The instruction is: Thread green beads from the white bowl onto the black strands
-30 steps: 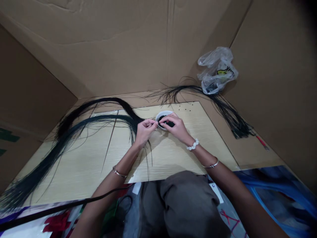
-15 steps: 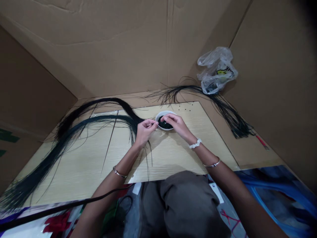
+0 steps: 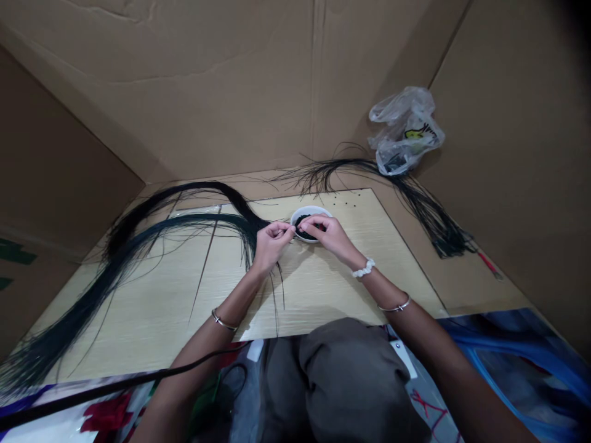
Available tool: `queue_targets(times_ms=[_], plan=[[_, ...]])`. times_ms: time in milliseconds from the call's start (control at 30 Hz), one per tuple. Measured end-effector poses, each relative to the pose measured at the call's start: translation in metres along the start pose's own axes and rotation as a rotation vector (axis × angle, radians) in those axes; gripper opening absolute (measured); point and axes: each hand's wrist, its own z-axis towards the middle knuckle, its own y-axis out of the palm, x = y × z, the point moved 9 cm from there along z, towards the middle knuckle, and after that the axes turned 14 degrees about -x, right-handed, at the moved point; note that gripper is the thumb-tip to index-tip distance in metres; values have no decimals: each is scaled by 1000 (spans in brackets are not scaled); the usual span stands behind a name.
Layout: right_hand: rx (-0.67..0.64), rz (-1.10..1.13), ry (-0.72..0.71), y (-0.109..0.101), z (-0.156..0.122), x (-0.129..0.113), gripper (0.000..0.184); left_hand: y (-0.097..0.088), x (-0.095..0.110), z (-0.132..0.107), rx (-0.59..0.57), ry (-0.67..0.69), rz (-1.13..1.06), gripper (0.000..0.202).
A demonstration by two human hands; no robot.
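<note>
A small white bowl (image 3: 329, 213) of tiny dark beads (image 3: 302, 220) sits on the board. My left hand (image 3: 272, 243) is at the bowl's left rim, thumb and forefinger pinched on a thin dark strand, whose tip is too fine to see clearly. My right hand (image 3: 329, 232) is over the bowl with thumb and forefinger pressed together near the left fingertips; anything between them is too small to make out. A long bundle of dark strands (image 3: 184, 223) runs from behind my left hand across the board to the left, its near ends partly hidden by the hand.
Several loose dark beads (image 3: 346, 203) lie on the board (image 3: 369, 271) beyond the bowl. At the right are a second bundle of strands (image 3: 425, 212), a clear plastic bag (image 3: 406, 132) and a red-handled tool (image 3: 489, 266). Cardboard walls (image 3: 231, 92) rise behind and at both sides.
My right hand has shifted slightly, its fingers coming out of the beads and closer to my left fingertips. My left hand stays almost where it was.
</note>
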Motion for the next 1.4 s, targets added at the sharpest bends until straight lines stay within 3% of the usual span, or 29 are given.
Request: queue_targets(times_ms=[333, 1133, 1400], plan=[[14, 59, 13, -1, -1, 0, 24, 1, 4, -1, -5, 26, 53, 33], [0, -54, 30, 4, -2, -3, 24, 5, 4, -1, -51, 26, 101, 34], [21, -19, 23, 0, -2, 0, 22, 5, -1, 2, -58, 27, -55, 36]])
